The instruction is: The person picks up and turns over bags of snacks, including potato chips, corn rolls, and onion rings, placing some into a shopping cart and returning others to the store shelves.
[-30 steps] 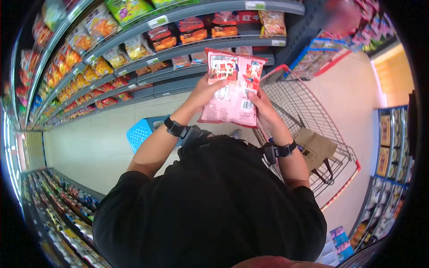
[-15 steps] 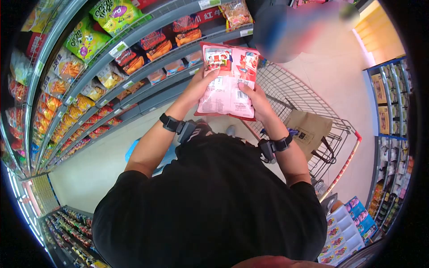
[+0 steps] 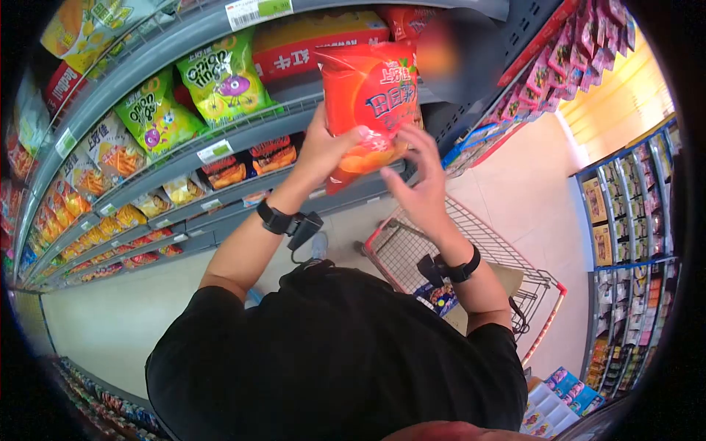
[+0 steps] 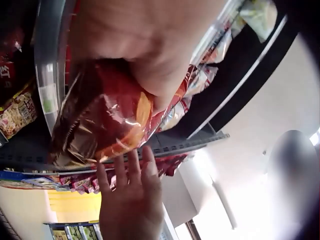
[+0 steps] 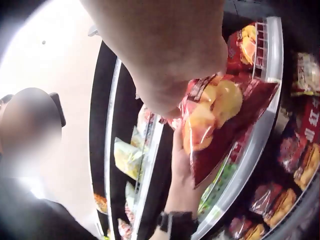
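Note:
A red snack bag with a potato-chip picture is held up before the shelf, its front facing me. My left hand grips the bag's lower left side, thumb across the front. My right hand is at its lower right, fingers apart and slightly bent. In the left wrist view, the right hand has its fingers extended just under the bag. The right wrist view shows chip slices printed on the bag, with the left hand behind its lower edge.
Green onion-ring bags stand on the shelf to the left, with more snack rows below. A red carton lies behind the held bag. A wire shopping cart stands at the right, and pink packets hang beyond it.
The bag has turned from its pink back to its red front and moved up. My right hand has let go of it. The view has swung, and the onion-ring bags now appear closer.

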The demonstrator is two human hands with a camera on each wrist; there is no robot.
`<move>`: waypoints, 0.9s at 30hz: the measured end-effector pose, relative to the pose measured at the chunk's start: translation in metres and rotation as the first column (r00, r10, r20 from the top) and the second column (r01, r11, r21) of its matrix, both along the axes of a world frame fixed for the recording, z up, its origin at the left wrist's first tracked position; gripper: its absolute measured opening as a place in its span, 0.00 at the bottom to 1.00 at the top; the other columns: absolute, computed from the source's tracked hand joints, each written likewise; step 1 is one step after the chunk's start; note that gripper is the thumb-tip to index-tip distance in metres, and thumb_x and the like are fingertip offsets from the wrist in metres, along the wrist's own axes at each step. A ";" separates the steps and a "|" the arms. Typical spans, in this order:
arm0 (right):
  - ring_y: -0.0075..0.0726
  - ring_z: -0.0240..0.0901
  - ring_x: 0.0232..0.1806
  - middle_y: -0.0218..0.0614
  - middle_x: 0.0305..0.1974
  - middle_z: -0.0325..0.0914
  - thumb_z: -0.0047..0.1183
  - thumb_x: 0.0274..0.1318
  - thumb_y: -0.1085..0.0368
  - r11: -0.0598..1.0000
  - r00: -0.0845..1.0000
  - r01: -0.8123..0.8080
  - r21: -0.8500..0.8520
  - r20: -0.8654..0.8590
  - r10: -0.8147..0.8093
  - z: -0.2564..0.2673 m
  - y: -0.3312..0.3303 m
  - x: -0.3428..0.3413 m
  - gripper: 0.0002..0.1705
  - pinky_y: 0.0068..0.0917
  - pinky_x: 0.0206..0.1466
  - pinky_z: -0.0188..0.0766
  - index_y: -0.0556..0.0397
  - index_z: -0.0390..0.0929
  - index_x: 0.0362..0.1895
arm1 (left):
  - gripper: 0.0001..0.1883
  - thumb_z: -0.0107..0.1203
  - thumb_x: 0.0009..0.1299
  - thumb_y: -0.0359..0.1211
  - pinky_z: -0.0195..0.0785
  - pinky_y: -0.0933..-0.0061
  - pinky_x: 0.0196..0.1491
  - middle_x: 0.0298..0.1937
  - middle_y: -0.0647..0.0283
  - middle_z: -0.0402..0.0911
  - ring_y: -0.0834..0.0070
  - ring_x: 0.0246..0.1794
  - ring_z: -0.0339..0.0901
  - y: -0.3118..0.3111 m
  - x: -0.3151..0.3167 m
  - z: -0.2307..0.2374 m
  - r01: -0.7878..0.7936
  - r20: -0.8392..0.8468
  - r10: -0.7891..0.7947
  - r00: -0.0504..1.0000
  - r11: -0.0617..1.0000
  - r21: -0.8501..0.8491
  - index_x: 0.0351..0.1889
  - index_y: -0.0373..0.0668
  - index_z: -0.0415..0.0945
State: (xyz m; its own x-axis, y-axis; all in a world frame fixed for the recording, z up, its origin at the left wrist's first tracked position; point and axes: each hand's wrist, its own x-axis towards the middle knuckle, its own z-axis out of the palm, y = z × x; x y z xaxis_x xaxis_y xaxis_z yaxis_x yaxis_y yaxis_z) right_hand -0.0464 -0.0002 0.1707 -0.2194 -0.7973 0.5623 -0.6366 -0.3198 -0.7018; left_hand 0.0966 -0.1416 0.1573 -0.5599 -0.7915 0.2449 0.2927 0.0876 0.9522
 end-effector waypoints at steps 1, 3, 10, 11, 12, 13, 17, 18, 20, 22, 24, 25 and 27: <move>0.40 0.59 0.66 0.42 0.63 0.61 0.62 0.48 0.69 0.995 0.990 0.083 -0.051 -0.110 -0.089 0.001 -0.016 -0.006 0.41 0.36 0.63 0.63 0.55 0.57 0.66 | 0.31 0.62 0.63 0.33 0.69 0.69 0.55 0.54 0.57 0.74 0.72 0.53 0.74 -0.012 0.003 0.010 0.025 -0.037 -0.022 0.999 0.997 0.070 0.61 0.35 0.60; 0.38 0.63 0.62 0.43 0.61 0.64 0.61 0.49 0.69 0.998 0.956 -0.051 0.047 0.291 0.036 0.005 -0.048 -0.010 0.39 0.33 0.61 0.65 0.56 0.59 0.65 | 0.28 0.58 0.67 0.37 0.69 0.70 0.55 0.54 0.58 0.75 0.73 0.51 0.75 -0.041 0.007 0.016 0.103 -0.082 -0.083 0.993 0.957 0.272 0.60 0.36 0.62; 0.31 0.71 0.52 0.44 0.52 0.73 0.58 0.54 0.65 0.999 0.974 0.048 0.003 0.220 -0.047 0.006 -0.154 -0.045 0.32 0.25 0.53 0.68 0.62 0.62 0.62 | 0.33 0.58 0.65 0.48 0.68 0.66 0.53 0.55 0.49 0.75 0.62 0.51 0.77 -0.140 -0.014 0.034 -0.070 0.350 0.153 0.924 0.968 -0.240 0.59 0.33 0.62; 0.37 0.71 0.54 0.48 0.55 0.71 0.57 0.55 0.63 0.998 0.980 0.068 0.005 0.187 -0.068 0.009 -0.164 -0.047 0.32 0.28 0.53 0.68 0.63 0.62 0.62 | 0.36 0.59 0.64 0.50 0.67 0.65 0.54 0.56 0.48 0.74 0.60 0.53 0.75 -0.147 -0.021 0.037 -0.078 0.378 0.185 0.907 0.956 -0.283 0.60 0.33 0.60; 0.39 0.70 0.55 0.49 0.56 0.70 0.57 0.55 0.63 0.994 0.981 0.107 0.020 0.163 -0.109 0.007 -0.175 -0.051 0.32 0.30 0.54 0.68 0.62 0.62 0.62 | 0.39 0.60 0.62 0.52 0.66 0.64 0.55 0.56 0.47 0.74 0.58 0.55 0.74 -0.155 -0.028 0.039 -0.083 0.403 0.219 0.889 0.941 -0.327 0.61 0.34 0.59; 0.42 0.70 0.56 0.50 0.56 0.70 0.57 0.55 0.63 0.989 0.979 0.146 0.038 0.139 -0.150 0.000 -0.186 -0.055 0.32 0.31 0.55 0.67 0.61 0.63 0.62 | 0.43 0.65 0.58 0.49 0.63 0.63 0.59 0.56 0.47 0.74 0.57 0.57 0.73 -0.163 -0.037 0.034 -0.131 0.338 0.241 0.910 0.939 -0.317 0.62 0.34 0.56; 0.47 0.65 0.61 0.51 0.58 0.67 0.56 0.55 0.63 0.968 0.968 0.251 0.003 -0.035 -0.250 -0.016 -0.186 -0.062 0.31 0.37 0.61 0.62 0.57 0.63 0.62 | 0.45 0.71 0.53 0.38 0.60 0.64 0.62 0.61 0.51 0.68 0.61 0.61 0.68 -0.198 -0.069 -0.002 -0.223 -0.004 0.246 0.969 0.872 -0.435 0.64 0.36 0.54; 0.47 0.64 0.61 0.50 0.58 0.67 0.56 0.54 0.64 0.964 0.962 0.267 -0.008 -0.055 -0.267 -0.020 -0.176 -0.060 0.31 0.37 0.62 0.61 0.57 0.63 0.62 | 0.46 0.71 0.53 0.38 0.59 0.64 0.63 0.61 0.49 0.67 0.59 0.62 0.67 -0.201 -0.071 -0.006 -0.226 0.044 0.271 0.962 0.872 -0.435 0.64 0.36 0.52; 0.38 0.72 0.53 0.43 0.53 0.72 0.56 0.54 0.68 0.960 0.943 0.259 0.106 0.186 -0.275 -0.040 -0.149 -0.065 0.26 0.31 0.54 0.67 0.57 0.67 0.58 | 0.49 0.70 0.52 0.39 0.58 0.63 0.63 0.62 0.44 0.65 0.54 0.63 0.66 -0.195 -0.070 -0.021 -0.218 0.158 0.311 0.937 0.876 -0.431 0.66 0.36 0.48; 0.32 0.75 0.48 0.39 0.51 0.75 0.54 0.57 0.68 0.957 0.907 0.212 0.197 0.326 -0.268 -0.086 -0.110 -0.096 0.22 0.25 0.50 0.70 0.58 0.69 0.56 | 0.50 0.69 0.54 0.44 0.58 0.61 0.63 0.63 0.43 0.65 0.52 0.63 0.65 -0.190 -0.068 -0.027 -0.179 0.260 0.289 0.921 0.910 -0.375 0.67 0.36 0.48; 0.26 0.76 0.41 0.37 0.41 0.79 0.53 0.52 0.72 0.936 0.767 0.295 0.192 0.538 -0.351 -0.119 -0.056 -0.107 0.17 0.22 0.40 0.71 0.61 0.73 0.49 | 0.50 0.68 0.55 0.48 0.57 0.61 0.64 0.64 0.43 0.64 0.51 0.63 0.65 -0.195 -0.068 -0.041 -0.143 0.284 0.261 0.923 0.915 -0.377 0.67 0.36 0.48; 0.27 0.76 0.39 0.38 0.39 0.79 0.53 0.53 0.71 0.871 0.705 0.377 0.315 0.513 -0.490 -0.136 -0.025 -0.116 0.16 0.22 0.39 0.71 0.62 0.74 0.47 | 0.51 0.67 0.56 0.51 0.56 0.61 0.64 0.64 0.42 0.63 0.51 0.64 0.64 -0.192 -0.065 -0.035 -0.107 0.350 0.238 0.906 0.929 -0.354 0.68 0.36 0.48; 0.28 0.77 0.37 0.38 0.36 0.80 0.53 0.54 0.70 0.692 0.572 0.518 0.502 0.398 -0.717 -0.171 0.053 -0.133 0.15 0.22 0.39 0.72 0.62 0.75 0.46 | 0.51 0.65 0.57 0.53 0.55 0.62 0.64 0.63 0.41 0.64 0.51 0.64 0.64 -0.191 -0.061 -0.028 -0.038 0.396 0.178 0.901 0.941 -0.337 0.68 0.34 0.49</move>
State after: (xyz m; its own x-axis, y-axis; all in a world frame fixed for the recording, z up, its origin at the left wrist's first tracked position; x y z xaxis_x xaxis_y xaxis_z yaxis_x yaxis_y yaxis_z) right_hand -0.1797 0.0524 -0.0007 -0.8963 -0.4399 -0.0562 -0.0836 0.2920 -0.9528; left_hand 0.0351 -0.3328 0.1292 -0.5802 -0.7740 0.2536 -0.1521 0.4088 0.8998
